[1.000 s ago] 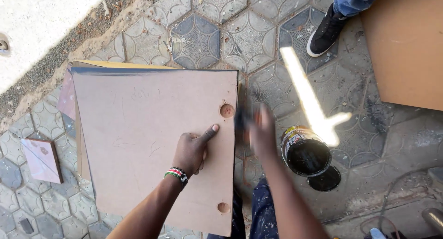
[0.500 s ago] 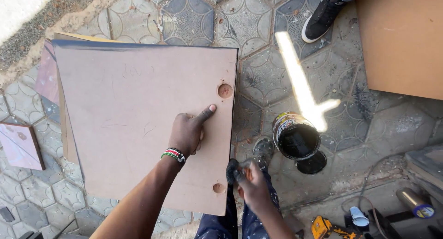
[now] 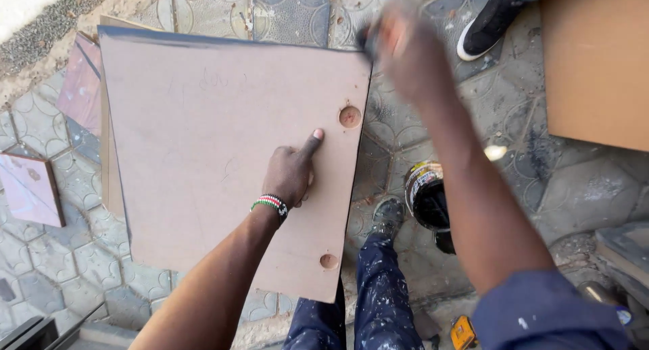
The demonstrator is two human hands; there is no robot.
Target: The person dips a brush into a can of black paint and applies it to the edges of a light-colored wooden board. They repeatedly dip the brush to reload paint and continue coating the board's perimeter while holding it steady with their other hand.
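Note:
A large brown board [image 3: 203,161] lies tilted over my knees, with two round recesses [image 3: 349,115] near its right edge. My left hand [image 3: 291,171] rests on the board's face with its fingers curled and its index finger stretched toward the upper recess; a beaded band sits on the wrist. My right hand [image 3: 405,49] is raised beyond the board's top right corner and is blurred. It is closed around a small dark object [image 3: 367,38], too blurred to identify. An open can of dark liquid [image 3: 426,198] stands on the paving beside my right forearm.
More boards lie under the brown one. A small pinkish panel [image 3: 30,188] lies at the left, and another brown board [image 3: 595,66] at the right. Another person's black shoe [image 3: 490,22] is at the top. A yellow tool [image 3: 463,333] lies near my feet on the patterned paving.
My right hand swung from low beside my knee up past the board's top right corner, carrying the dark object. My left hand stayed put on the board.

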